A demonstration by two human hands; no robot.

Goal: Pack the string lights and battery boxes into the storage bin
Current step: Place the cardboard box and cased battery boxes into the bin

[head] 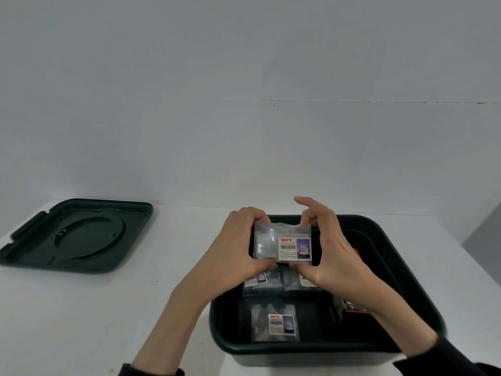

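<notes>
A dark green storage bin (401, 267) stands open on the white table at the right. Above its far half, a clear packet of string lights (282, 244) with a white and purple label is held between both hands. My left hand (238, 245) grips its left edge. My right hand (333, 248) pinches its right side, with the index finger lifted. Inside the bin lie more such packets (275, 322), two of them partly under my hands (260, 279). A red and white box (349, 308) shows by my right wrist, mostly hidden.
The bin's dark green lid (78, 236) lies flat on the table at the far left. A white table (108, 308) stretches between lid and bin. A plain grey wall rises right behind the table.
</notes>
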